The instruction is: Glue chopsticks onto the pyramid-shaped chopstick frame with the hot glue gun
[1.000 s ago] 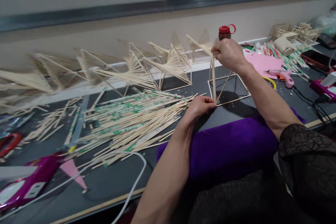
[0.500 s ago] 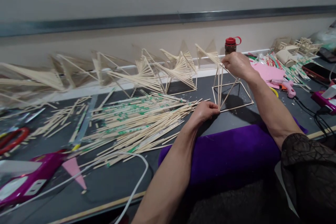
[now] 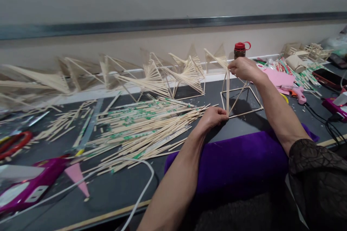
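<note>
A pyramid-shaped frame of thin wooden sticks (image 3: 238, 97) stands on the dark table (image 3: 114, 187). My right hand (image 3: 242, 69) pinches the frame's top, where the sticks meet. My left hand (image 3: 213, 117) presses on the frame's near left bottom corner, fingers closed around the foot of an upright stick (image 3: 227, 92). Both forearms reach over a purple cushion (image 3: 238, 158). To the left of my left hand lies a large loose pile of wooden sticks (image 3: 138, 126).
Finished fan-like stick structures (image 3: 173, 74) line the wall. A red-capped bottle (image 3: 240, 49) stands behind the frame. A pink glue gun (image 3: 295, 92), pink paper (image 3: 278, 75), phones and cables lie right. A magenta tool (image 3: 29, 184), white cable (image 3: 141, 187) and red scissors (image 3: 13, 144) lie left.
The view tilted so everything sits lower in the picture. Both hands kept their hold on the frame; the upright stick now stands straighter between them.
</note>
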`<state>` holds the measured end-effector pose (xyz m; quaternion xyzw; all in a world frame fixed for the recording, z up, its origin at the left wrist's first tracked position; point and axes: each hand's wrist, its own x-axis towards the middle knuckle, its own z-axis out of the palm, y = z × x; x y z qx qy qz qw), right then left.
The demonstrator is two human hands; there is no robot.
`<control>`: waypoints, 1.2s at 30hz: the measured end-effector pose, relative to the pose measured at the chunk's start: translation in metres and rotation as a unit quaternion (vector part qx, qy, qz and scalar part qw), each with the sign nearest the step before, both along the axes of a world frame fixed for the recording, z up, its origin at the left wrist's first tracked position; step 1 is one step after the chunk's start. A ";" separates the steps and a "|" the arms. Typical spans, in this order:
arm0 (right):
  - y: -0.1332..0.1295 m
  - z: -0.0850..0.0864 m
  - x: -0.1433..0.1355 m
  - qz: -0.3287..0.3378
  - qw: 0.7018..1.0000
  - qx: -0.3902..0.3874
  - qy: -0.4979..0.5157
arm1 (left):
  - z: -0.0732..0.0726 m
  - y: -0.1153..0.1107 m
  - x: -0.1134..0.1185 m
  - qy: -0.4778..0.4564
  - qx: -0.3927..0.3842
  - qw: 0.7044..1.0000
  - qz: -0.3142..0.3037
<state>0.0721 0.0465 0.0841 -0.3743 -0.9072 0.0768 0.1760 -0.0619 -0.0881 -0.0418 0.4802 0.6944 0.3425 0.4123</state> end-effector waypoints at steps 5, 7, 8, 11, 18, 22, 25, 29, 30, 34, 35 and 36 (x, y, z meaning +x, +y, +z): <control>0.001 0.001 0.001 -0.001 1.000 -0.008 0.002 | -0.001 0.000 -0.001 0.010 0.006 1.000 -0.009; 0.001 0.001 0.001 -0.003 1.000 -0.015 0.003 | -0.001 0.000 -0.001 -0.001 0.009 1.000 -0.008; 0.001 0.001 0.002 -0.003 1.000 -0.018 0.004 | -0.002 0.000 -0.001 -0.008 0.009 1.000 -0.007; 0.000 0.002 0.003 -0.002 0.999 -0.032 0.009 | -0.002 0.000 -0.001 -0.011 0.008 1.000 -0.008; -0.005 0.004 0.006 -0.005 0.999 -0.035 0.022 | -0.002 0.001 0.001 0.002 -0.008 1.000 -0.001; -0.004 0.003 0.006 0.003 0.999 -0.026 0.027 | -0.005 0.003 -0.001 0.005 -0.007 1.000 -0.005; -0.003 0.003 0.007 0.011 1.000 -0.013 0.024 | -0.007 0.004 -0.003 0.017 -0.009 1.000 -0.013; 0.000 0.002 0.007 0.025 0.999 -0.005 0.028 | -0.006 0.003 -0.002 0.019 -0.007 1.000 -0.010; 0.001 0.002 0.007 0.028 0.999 -0.003 0.028 | -0.005 0.003 -0.002 0.018 -0.007 1.000 -0.011; 0.003 0.000 0.006 0.029 0.999 0.003 0.019 | -0.002 0.002 -0.001 0.020 -0.011 1.000 -0.019; 0.003 0.000 0.005 0.029 0.999 0.004 0.020 | -0.001 0.002 -0.001 0.018 -0.013 1.000 -0.021; 0.002 0.000 0.005 0.030 0.999 0.005 0.023 | -0.001 0.002 0.000 0.017 -0.014 1.000 -0.022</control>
